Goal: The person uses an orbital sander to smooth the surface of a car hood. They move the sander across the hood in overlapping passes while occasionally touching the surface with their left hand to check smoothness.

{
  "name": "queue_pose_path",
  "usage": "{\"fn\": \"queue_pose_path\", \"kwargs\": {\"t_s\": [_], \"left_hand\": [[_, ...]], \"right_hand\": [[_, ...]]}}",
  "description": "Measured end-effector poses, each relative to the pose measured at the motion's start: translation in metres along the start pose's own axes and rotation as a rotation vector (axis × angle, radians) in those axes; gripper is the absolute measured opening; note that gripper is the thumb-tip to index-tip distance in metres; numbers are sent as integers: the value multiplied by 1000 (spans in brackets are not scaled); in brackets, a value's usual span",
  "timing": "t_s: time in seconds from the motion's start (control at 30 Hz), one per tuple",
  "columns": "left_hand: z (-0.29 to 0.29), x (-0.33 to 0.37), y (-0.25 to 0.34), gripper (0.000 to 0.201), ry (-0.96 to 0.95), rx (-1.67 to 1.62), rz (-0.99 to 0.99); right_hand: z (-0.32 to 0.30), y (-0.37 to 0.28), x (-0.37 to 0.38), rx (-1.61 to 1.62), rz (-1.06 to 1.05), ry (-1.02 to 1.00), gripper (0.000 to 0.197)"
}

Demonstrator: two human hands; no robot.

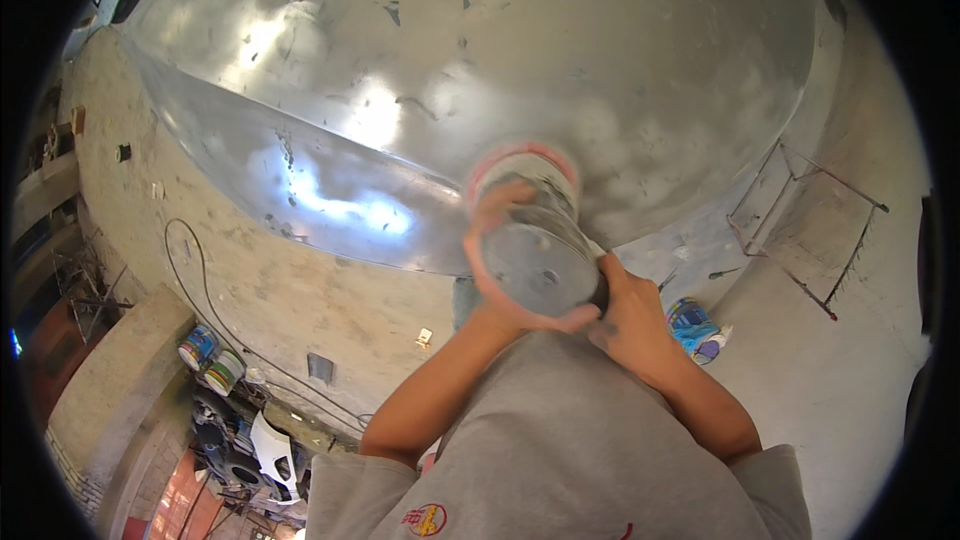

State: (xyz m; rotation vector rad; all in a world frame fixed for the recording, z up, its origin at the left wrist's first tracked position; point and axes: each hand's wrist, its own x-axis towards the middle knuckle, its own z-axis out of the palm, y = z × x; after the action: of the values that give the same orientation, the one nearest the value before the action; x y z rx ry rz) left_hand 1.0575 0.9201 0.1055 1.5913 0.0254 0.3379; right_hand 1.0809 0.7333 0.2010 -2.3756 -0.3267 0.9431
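In front of my body I hold what looks like a power sander (540, 265), a thick grey cylinder with a round flat end facing me. Its far end, a pale disc with a reddish rim (530, 152), rests against a large curved grey vehicle panel (620, 70) and is smeared by motion. My left hand (490, 275) wraps round the left side of the body, fingers over the top and thumb along the lower edge. On the right, my right hand (632, 315) grips its lower right side; some of those fingers are hidden. The panel has dull scuffed patches, dark chips and a long crease.
A metal frame stand (800, 230) is on the floor at right, near an open blue container (692, 325). Two paint cans (210, 355) stand at lower left beside a looping cable (200, 270). Vehicle parts (245, 445) are heaped behind them.
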Motion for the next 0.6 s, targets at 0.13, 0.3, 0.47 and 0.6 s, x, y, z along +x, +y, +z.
{"fn": "queue_pose_path", "kwargs": {"t_s": [0.13, 0.3, 0.47, 0.6], "left_hand": [[-19, 20, -3, 129, 203, -151, -44], [-31, 59, -8, 128, 87, -14, 214], [-44, 105, 6, 114, 259, -63, -39], [-44, 114, 23, 109, 241, -26, 127]], "right_hand": [[-2, -23, 20, 18, -201, 110, 65], [-10, -58, 44, 74, 87, 71, 45], [-19, -76, 70, 109, -152, 240, 41], [-18, -82, 69, 30, -143, 236, 39]]}}
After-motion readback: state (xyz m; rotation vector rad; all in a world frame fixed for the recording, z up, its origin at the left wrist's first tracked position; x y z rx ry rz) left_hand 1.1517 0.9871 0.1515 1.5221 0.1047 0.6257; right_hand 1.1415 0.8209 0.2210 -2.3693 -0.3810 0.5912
